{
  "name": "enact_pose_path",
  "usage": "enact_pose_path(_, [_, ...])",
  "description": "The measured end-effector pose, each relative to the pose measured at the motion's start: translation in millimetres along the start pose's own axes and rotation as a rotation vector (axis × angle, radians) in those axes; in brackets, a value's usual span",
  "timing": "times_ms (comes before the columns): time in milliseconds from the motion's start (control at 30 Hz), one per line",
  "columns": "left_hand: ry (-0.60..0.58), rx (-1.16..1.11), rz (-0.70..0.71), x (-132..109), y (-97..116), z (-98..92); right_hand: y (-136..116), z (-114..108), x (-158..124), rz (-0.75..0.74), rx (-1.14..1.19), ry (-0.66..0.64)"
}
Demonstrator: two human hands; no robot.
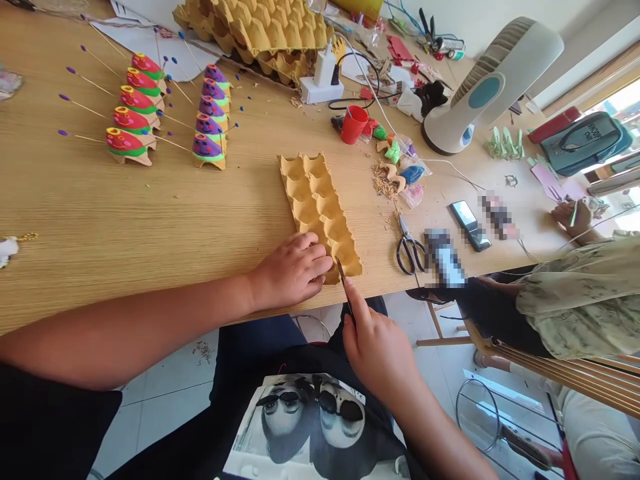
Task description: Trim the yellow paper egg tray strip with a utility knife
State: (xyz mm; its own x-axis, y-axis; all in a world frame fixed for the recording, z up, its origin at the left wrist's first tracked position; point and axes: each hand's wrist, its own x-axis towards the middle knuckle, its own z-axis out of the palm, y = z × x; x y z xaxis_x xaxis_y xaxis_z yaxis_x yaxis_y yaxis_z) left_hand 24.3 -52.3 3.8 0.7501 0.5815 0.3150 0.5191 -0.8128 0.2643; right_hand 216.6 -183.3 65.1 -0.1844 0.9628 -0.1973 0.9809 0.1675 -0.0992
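A yellow-brown egg carton [320,200] with two rows of cups lies on the wooden table in front of me. My left hand [295,267] grips its near left part, fingers curled over the cups and the edge. In my right hand [377,340] is a slim dark knife [341,268], index finger stretched along it. Its tip touches the near end of the carton, inside a cup to the right of my left fingers. Most of the knife's handle is hidden by my right hand.
Scissors [410,247] and a phone [470,225] lie to the right. Behind stand a red cup [354,125], a power strip [321,90], a fan [460,120] and stacked egg trays [270,27]. Painted carton pieces [133,127] stand at left. Another person's hand [575,217] is at right.
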Motion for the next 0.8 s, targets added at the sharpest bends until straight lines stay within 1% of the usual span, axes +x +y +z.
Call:
enact_pose_path(233, [-0.007, 0.009, 0.01, 1, 0, -0.1, 2, 1, -2, -0.013, 0.026, 0.018])
enact_pose_path(400, [0.0, 0.019, 0.01, 1, 0, 0.1, -1, -4, 2, 0.007, 0.0, -0.01])
enact_pose_path(567, [-0.01, 0.006, 0.007, 1, 0, 0.8, -3, -11, -2, 0.001, -0.044, -0.043])
enact_pose_path(800, [0.016, 0.013, 0.009, 1, 0, 1.5, -7, -13, 10, 0.065, -0.056, -0.066])
